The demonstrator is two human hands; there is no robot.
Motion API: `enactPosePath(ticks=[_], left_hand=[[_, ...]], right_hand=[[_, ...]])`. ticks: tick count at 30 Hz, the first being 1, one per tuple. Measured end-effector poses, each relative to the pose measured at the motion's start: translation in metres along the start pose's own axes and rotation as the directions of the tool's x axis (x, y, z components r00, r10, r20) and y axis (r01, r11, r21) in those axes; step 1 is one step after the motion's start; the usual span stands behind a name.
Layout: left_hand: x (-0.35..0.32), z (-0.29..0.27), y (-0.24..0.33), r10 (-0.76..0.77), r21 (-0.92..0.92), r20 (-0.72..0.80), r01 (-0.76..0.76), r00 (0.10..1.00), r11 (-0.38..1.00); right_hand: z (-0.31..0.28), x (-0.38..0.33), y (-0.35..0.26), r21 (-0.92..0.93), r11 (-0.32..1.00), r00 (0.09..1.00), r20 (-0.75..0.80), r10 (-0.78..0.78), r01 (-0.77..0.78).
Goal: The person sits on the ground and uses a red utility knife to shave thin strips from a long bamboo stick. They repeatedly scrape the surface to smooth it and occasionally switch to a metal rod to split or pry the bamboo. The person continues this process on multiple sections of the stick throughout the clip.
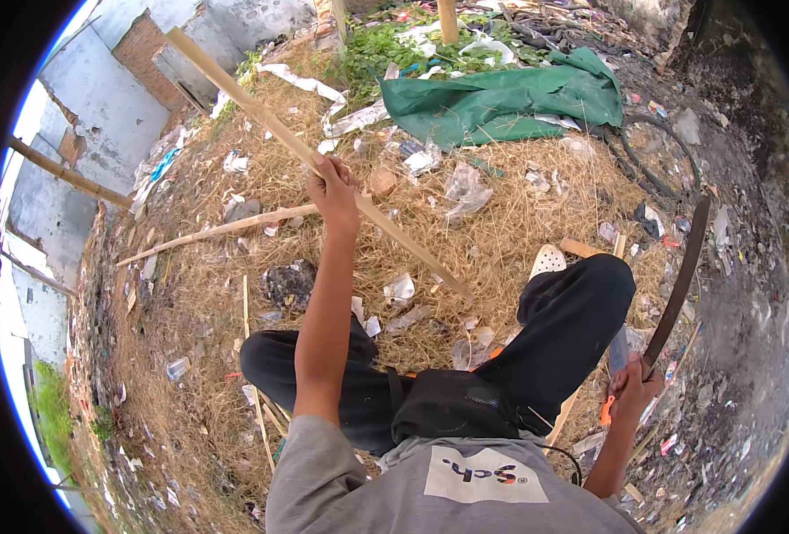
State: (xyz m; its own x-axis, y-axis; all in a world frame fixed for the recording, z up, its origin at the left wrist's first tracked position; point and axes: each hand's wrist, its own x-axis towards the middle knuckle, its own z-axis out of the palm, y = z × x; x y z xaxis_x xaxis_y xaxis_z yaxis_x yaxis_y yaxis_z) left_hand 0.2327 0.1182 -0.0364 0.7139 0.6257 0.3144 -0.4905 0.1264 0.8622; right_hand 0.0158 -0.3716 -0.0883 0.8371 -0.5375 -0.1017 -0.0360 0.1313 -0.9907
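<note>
My left hand [335, 190] is raised in front of me and grips a long pale bamboo strip [261, 114]. The strip slants from the upper left down to the dry grass near my knee. My right hand [635, 384] is low at my right side, closed on the handle of a long curved machete [679, 280] whose dark blade points up and away. I sit on the ground in black trousers [563, 320] with a black pouch [452, 405] in my lap.
A second bamboo strip [212, 231] lies on the straw to the left. A green tarp [501, 98] is spread ahead. Plastic litter is scattered over the dry grass. Grey walls [101, 107] stand at the left; blackened ground runs along the right.
</note>
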Motion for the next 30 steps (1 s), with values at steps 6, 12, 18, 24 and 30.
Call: enactPosePath(ticks=[6, 12, 18, 24, 30], left_hand=[[0.017, 0.015, 0.057, 0.207, 0.007, 0.052, -0.208, 0.977, 0.978], [0.025, 0.017, 0.056, 0.199, 0.016, -0.004, -0.199, 0.980, 0.980], [0.035, 0.013, 0.046, 0.216, 0.081, -0.089, -0.209, 0.972, 0.974], [0.064, 0.012, 0.030, 0.254, 0.296, -0.322, -0.158, 0.912, 0.942], [0.085, -0.002, 0.025, 0.229, 0.343, -0.504, -0.050, 0.833, 0.938]], right_hand=[[0.128, -0.019, -0.045, 0.067, 0.994, 0.828, 0.560, 0.033, -0.085], [0.225, 0.014, 0.031, -0.372, 0.779, 0.391, 0.706, 0.590, -0.505], [0.279, -0.004, 0.071, -0.399, 0.902, 0.546, 0.724, 0.422, -0.167], [0.324, -0.008, 0.133, -0.520, 0.822, 0.570, 0.612, 0.548, -0.232], [0.359, -0.026, 0.141, -0.460, 0.883, 0.630, 0.714, 0.306, 0.093]])
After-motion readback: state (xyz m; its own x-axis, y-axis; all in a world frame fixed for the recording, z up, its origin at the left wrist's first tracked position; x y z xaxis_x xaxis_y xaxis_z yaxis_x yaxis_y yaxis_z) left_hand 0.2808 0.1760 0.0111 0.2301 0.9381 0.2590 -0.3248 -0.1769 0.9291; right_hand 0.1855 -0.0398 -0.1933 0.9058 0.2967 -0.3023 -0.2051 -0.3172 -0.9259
